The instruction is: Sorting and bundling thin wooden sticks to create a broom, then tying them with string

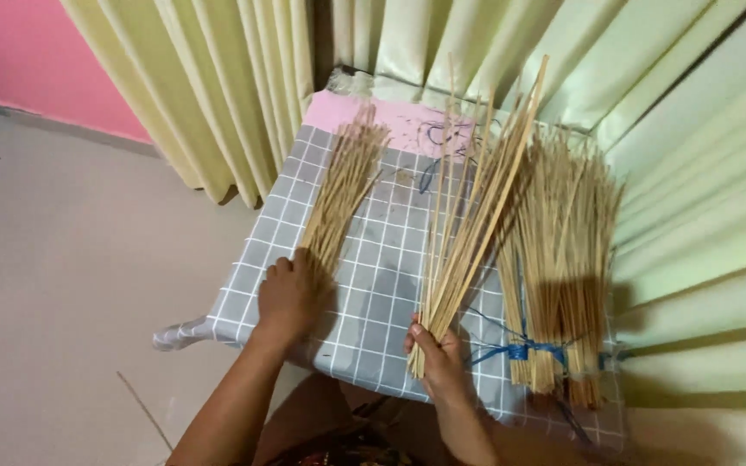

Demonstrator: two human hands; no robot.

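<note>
My left hand (291,295) rests palm-down on the near end of a small bunch of thin tan sticks (344,185) lying on the grey checked cloth (382,285). My right hand (436,355) grips the lower end of a loose bundle of longer sticks (472,216), which fans upward toward the curtains. To the right lies a thick bundle of sticks (563,259) tied near its base with blue string (520,351).
The cloth covers a small low table with a pink patch (390,116) at its far edge. Pale yellow-green curtains (243,78) hang behind and to the right. Beige floor (71,259) lies to the left, a pink wall (28,52) beyond.
</note>
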